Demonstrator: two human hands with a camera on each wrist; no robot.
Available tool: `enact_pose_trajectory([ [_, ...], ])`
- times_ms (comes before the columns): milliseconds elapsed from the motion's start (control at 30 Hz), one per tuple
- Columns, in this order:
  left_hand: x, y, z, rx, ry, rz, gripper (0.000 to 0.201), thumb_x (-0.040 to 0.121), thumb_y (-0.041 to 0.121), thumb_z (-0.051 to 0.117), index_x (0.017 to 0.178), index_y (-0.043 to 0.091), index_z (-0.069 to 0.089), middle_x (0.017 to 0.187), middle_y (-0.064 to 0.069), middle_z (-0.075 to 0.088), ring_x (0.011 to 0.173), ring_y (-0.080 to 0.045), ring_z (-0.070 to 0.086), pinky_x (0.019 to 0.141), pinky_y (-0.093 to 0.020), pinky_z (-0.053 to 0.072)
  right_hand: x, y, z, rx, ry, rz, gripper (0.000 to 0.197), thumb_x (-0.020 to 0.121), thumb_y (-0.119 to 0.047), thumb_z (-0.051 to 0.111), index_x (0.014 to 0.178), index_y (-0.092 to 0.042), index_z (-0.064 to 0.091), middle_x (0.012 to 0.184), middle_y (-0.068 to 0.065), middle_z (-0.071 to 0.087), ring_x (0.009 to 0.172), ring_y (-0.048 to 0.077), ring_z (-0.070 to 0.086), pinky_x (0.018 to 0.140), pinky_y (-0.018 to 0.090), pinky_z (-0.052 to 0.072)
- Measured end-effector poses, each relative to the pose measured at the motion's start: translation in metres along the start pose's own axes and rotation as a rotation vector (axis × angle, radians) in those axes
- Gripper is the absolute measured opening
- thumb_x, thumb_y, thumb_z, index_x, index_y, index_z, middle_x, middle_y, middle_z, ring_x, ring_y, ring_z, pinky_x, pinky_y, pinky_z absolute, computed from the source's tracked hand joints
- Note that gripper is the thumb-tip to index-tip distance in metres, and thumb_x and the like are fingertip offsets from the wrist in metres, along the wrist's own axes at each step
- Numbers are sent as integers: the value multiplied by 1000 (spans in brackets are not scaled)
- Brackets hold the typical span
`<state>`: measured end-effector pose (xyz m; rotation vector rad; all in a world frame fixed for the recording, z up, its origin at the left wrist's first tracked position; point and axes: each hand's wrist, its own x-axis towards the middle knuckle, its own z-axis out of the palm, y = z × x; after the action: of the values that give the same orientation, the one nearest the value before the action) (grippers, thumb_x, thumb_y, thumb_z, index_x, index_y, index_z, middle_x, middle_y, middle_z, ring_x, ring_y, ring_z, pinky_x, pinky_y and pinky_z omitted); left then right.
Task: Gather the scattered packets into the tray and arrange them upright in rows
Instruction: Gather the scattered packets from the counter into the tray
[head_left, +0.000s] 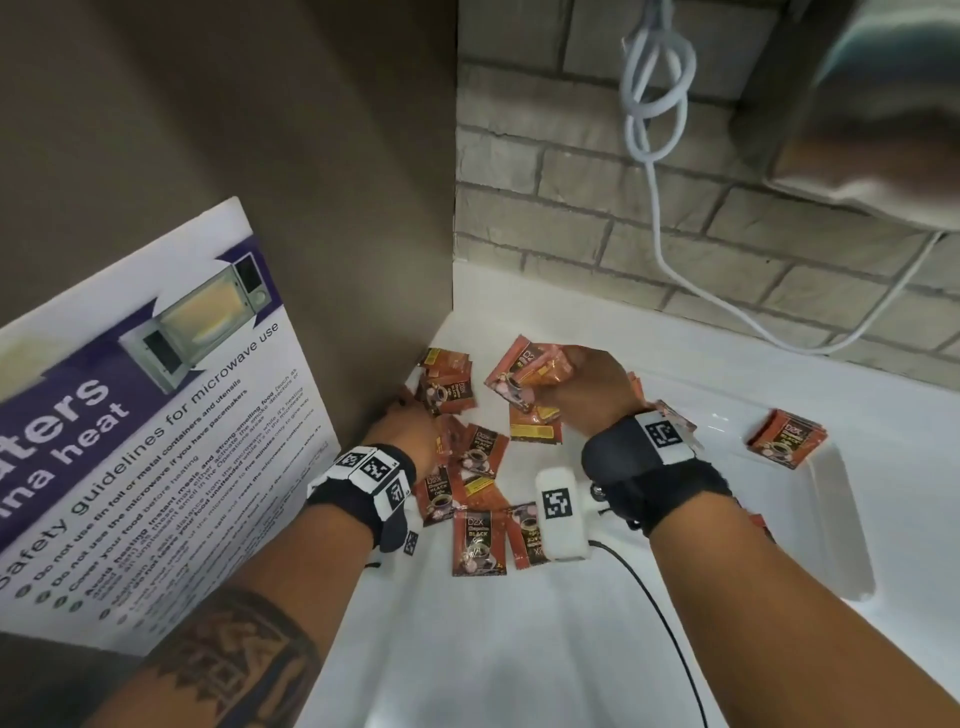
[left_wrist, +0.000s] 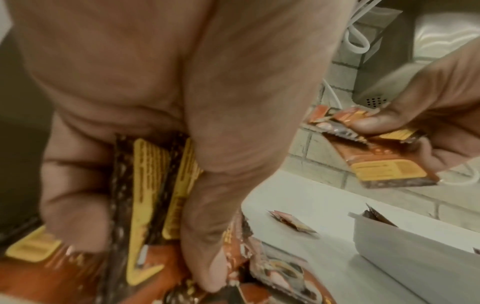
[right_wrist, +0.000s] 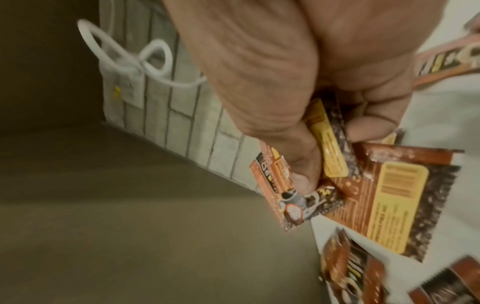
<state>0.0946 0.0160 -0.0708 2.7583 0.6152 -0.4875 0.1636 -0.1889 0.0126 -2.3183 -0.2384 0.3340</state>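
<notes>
**Both hands full of packets, tray off at three o'clock**

The right hand (head_left: 582, 395) is raised just above the white counter (head_left: 519, 649), fingers and thumb curled round a bunch of orange-brown packets (head_left: 524, 371); the right wrist view shows the thumb pressed across the front of the bunch, the packets fanned at uneven angles. The left hand (head_left: 410, 423) is down at nine o'clock from it, in the corner against the brown panel (head_left: 311, 182). In the left wrist view its fingers (left_wrist: 78, 185) and thumb close round several packets held on edge (left_wrist: 145, 195), yellow label panels showing.

More loose packets (head_left: 478, 540) lie flat and scattered on the counter between and below the two wrists, some face up, some face down, several overlapping.

The white tray (head_left: 852, 519) sits at three o'clock of the right hand, beside the right forearm. A small stack of packets (head_left: 787, 436) lies in its far end, leaning rather than upright. A few more packet edges show past the right wristband; whether they are in the tray I cannot tell.

A microwave safety poster (head_left: 156, 415) leans at nine o'clock. A white cable (head_left: 649, 114) hangs on the brick wall (head_left: 571, 218) at twelve o'clock.
</notes>
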Motion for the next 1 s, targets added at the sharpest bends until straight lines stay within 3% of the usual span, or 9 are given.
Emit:
enact_pose_trajectory([
  [133, -14, 4, -19, 97, -40, 149, 22, 101, 10, 47, 115, 6, 63, 119, -14, 64, 106, -30, 63, 93, -39, 55, -31, 35, -44, 212, 138, 9, 16, 71, -22, 87, 77, -23, 72, 78, -2, 76, 73, 14, 72, 67, 29, 56],
  [267, -20, 8, -36, 77, 23, 168, 9, 96, 9, 57, 89, 13, 60, 104, -11, 70, 86, -26, 64, 81, -36, 55, -57, 86, -85, 263, 274, 147, 12, 77, -16, 83, 84, -18, 73, 75, -5, 72, 68, 11, 66, 61, 19, 51],
  [333, -20, 18, -45, 17, 57, 155, 6, 95, 12, 62, 99, 10, 64, 106, -10, 70, 86, -25, 61, 82, -34, 52, -64, 105, -94, 213, 278, 227, 20, 74, -23, 86, 84, -14, 71, 76, 0, 72, 66, 13, 63, 61, 15, 50],
  [433, -20, 45, -56, -105, 82, 207, 38, 88, 24, 75, 122, 13, 64, 120, -5, 68, 103, -24, 64, 93, -33, 52, -67, 122, -90, 226, 240, 304, 34, 61, -39, 88, 79, -16, 71, 81, 7, 76, 73, 23, 71, 74, 37, 60],
  [533, -37, 85, -65, -179, 66, 346, 27, 87, 26, 74, 112, 16, 69, 114, -4, 71, 101, -25, 66, 90, -37, 54, -74, 123, -75, 122, 167, 294, 22, 73, -31, 87, 77, -17, 70, 79, 1, 73, 72, 16, 68, 65, 24, 55],
  [700, -61, 144, -48, -497, -108, 628, 13, 89, 38, 73, 88, 26, 77, 95, 4, 77, 93, -16, 71, 96, -40, 54, -82, 123, -62, -156, -23, 299, 16, 80, -36, 74, 80, -21, 68, 82, -2, 67, 87, 22, 67, 59, 24, 40],
  [800, -55, 164, -20, -486, -213, 595, 40, 81, 56, 76, 107, 25, 75, 105, 4, 76, 98, -14, 70, 98, -40, 53, -91, 120, -68, -164, -8, 280, 7, 83, -28, 73, 87, -26, 69, 107, 3, 69, 102, 25, 65, 80, 32, 50],
  [900, -53, 179, 2, -421, -248, 526, 88, 60, 82, 65, 117, 16, 71, 109, -4, 74, 97, -21, 70, 95, -46, 55, -98, 125, -72, -70, 75, 260, 30, 85, -13, 69, 71, -36, 56, 108, 2, 71, 101, 25, 65, 90, 39, 52],
  [1000, -53, 187, 12, -511, -282, 480, 76, 73, 68, 72, 113, 4, 71, 106, -14, 75, 99, -32, 71, 92, -48, 57, -101, 129, -72, -27, 113, 228, 32, 90, -14, 62, 69, -36, 55, 93, -4, 69, 93, 21, 64, 80, 31, 48],
])
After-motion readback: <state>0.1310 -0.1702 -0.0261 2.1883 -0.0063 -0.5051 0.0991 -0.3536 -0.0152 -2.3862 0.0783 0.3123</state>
